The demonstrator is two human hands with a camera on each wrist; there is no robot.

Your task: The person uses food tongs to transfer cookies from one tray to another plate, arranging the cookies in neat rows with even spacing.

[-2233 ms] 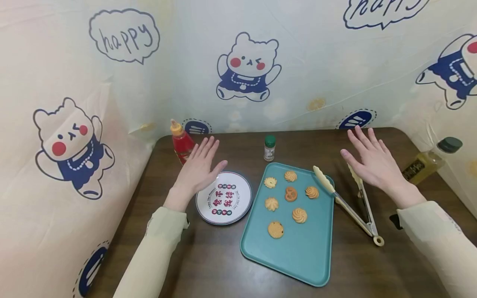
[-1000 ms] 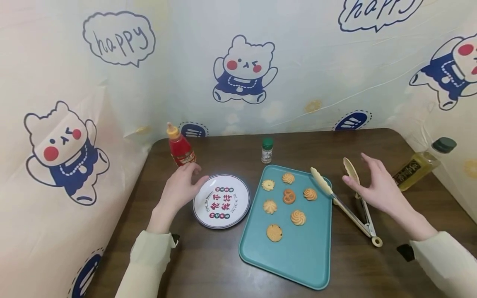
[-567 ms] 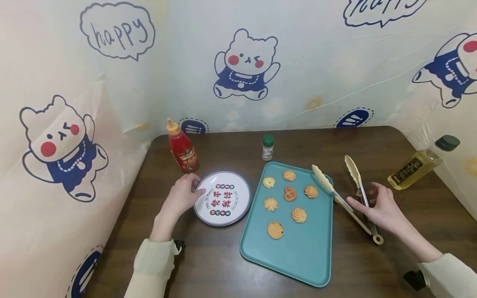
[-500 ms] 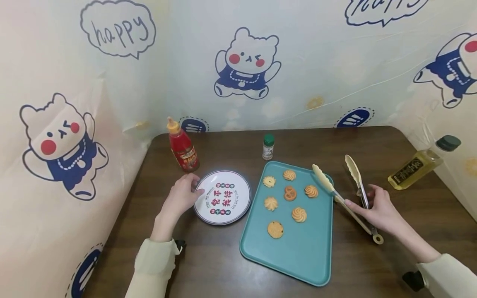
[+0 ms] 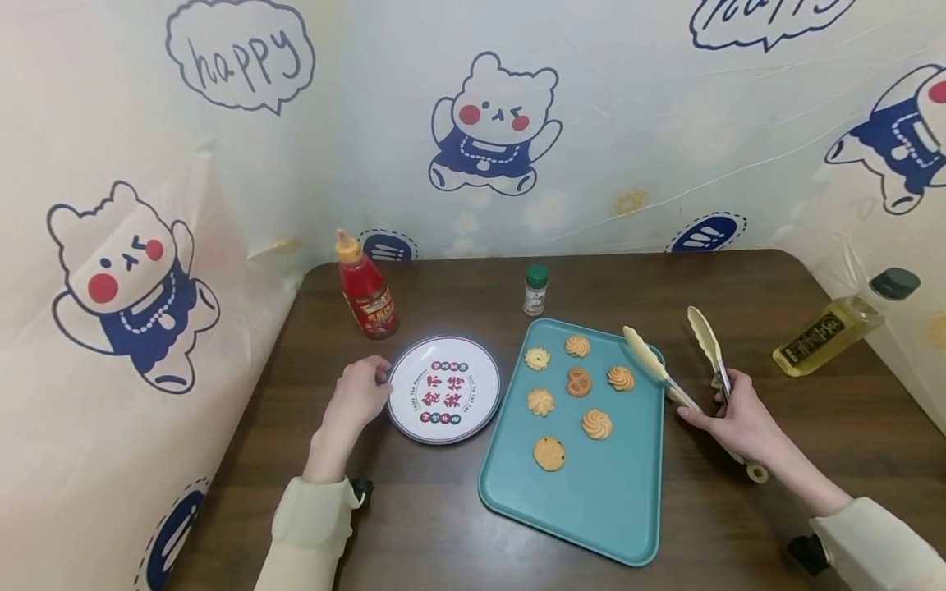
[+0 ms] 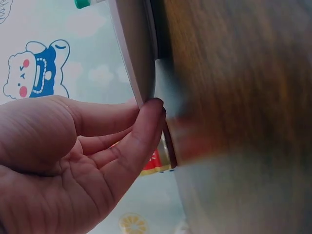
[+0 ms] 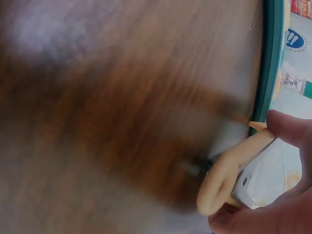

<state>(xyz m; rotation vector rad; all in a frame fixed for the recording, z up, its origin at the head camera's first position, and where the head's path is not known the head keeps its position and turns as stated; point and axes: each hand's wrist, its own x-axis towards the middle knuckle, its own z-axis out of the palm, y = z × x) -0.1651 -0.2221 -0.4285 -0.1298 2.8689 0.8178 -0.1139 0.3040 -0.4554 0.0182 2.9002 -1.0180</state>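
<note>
My left hand (image 5: 358, 394) pinches the left rim of a round white plate (image 5: 443, 390) printed with red characters. In the left wrist view, thumb and fingers meet on the edge of the plate (image 6: 134, 53). At the right, my right hand (image 5: 742, 423) grips the arms of metal tongs (image 5: 643, 353) with cream tips, which stand spread apart. One tip overlaps the upper right edge of a teal tray (image 5: 584, 513). The right wrist view shows the ring end of the tongs (image 7: 224, 178) near the palm. Several cookies (image 5: 596, 424) and a pretzel-shaped biscuit (image 5: 579, 382) lie on the tray.
A red sauce bottle (image 5: 369, 300) stands behind the plate. Beyond the tray is a small green-capped shaker (image 5: 535, 291), and an oil bottle (image 5: 831, 332) stands at the right. A printed cloth (image 5: 591, 107) surrounds the brown table (image 5: 414, 517).
Both hands have come down from above the table with spread fingers. The left now pinches the plate's rim, and the right has closed around the tongs. The plate and tray look unmoved.
</note>
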